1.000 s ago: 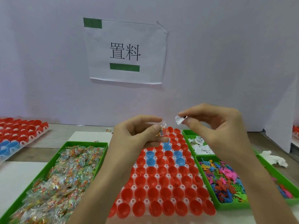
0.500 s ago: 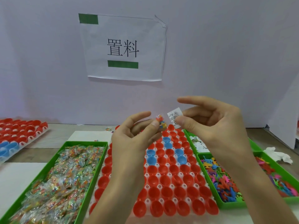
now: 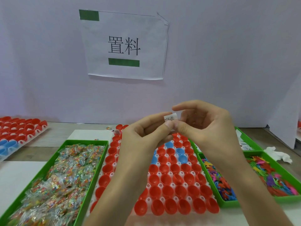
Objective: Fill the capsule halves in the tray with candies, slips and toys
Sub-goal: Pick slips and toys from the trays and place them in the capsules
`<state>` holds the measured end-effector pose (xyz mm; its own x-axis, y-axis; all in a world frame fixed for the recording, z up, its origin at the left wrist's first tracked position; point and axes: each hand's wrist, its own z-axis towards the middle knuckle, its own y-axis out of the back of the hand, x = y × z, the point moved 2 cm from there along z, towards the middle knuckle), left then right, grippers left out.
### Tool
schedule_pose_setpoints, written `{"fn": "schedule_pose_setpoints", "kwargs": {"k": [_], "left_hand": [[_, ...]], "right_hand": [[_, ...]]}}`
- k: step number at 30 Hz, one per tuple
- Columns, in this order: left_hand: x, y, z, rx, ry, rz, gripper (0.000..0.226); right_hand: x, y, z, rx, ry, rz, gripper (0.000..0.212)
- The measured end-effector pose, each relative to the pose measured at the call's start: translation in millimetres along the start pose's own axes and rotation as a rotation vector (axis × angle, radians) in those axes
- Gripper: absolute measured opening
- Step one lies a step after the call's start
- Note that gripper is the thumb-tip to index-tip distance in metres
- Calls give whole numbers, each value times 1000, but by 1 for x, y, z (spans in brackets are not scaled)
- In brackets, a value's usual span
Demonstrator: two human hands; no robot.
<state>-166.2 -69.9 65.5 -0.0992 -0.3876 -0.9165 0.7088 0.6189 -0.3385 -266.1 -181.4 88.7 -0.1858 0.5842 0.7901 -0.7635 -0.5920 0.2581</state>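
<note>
1. Left grip (image 3: 143, 136) and right grip (image 3: 210, 128) are both up in the middle of the view. They meet over the far end of the capsule tray (image 3: 159, 174), well above it.
2. The paper slip (image 3: 170, 117) is pinched between them. It's a little white piece with some print on it, standing upright. The two thumbs sit side by side on its lower edge, and the fingers of both are curled in behind it. So each grip is closed on the slip.
3. Can't tell if the left one has anything else tucked in there.
4. The tray sits on the desk (image 3: 53, 139) straight ahead, packed with open capsule halves. Mostly red ones (image 3: 166, 178), plus a few blue ones (image 3: 179, 150) toward the far end. The forearms cover a good chunk of it.
5. Just left of the tray there's a green bin (image 3: 86, 141) heaped with clear-wrapped candies (image 3: 65, 176).
6. Just right of it, another green bin (image 3: 229, 203) holds small colourful toys (image 3: 268, 175). The right forearm crosses over it.
7. Behind the toy bin is a third green bin (image 3: 250, 140) with more white slips (image 3: 245, 145), mostly hidden by the right grip.
8. Far left, a second tray (image 3: 38, 131) of red and blue halves.
9. Crumpled white tissue (image 3: 279, 154) at the right edge, and a paper sign (image 3: 125, 44) on the wall.
</note>
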Motion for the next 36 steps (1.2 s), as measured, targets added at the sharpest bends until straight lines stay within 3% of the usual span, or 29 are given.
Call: {"fn": "schedule_pose_setpoints", "kwargs": {"k": [6, 9, 11, 14, 19, 33, 36], "left_hand": [[0, 5, 2, 23, 68, -82, 29], [-2, 7, 2, 2, 51, -42, 32], [-2, 8, 2, -14, 45, -31, 33], [-2, 8, 3, -26, 44, -23, 32], [-1, 9, 3, -20, 33, -24, 29], [-2, 8, 4, -29, 21, -14, 27], [-3, 9, 4, -33, 20, -9, 28]], "right_hand": [[7, 12, 3, 212, -37, 23, 37], [0, 30, 8, 261, -106, -131, 19], [-18, 45, 13, 264, -211, -308, 10], [-62, 67, 15, 335, -439, -658, 14], [-126, 78, 3, 511, -784, -777, 13], [-139, 95, 4, 499, -761, -679, 13], [-136, 100, 3, 546, -754, -654, 5]]}}
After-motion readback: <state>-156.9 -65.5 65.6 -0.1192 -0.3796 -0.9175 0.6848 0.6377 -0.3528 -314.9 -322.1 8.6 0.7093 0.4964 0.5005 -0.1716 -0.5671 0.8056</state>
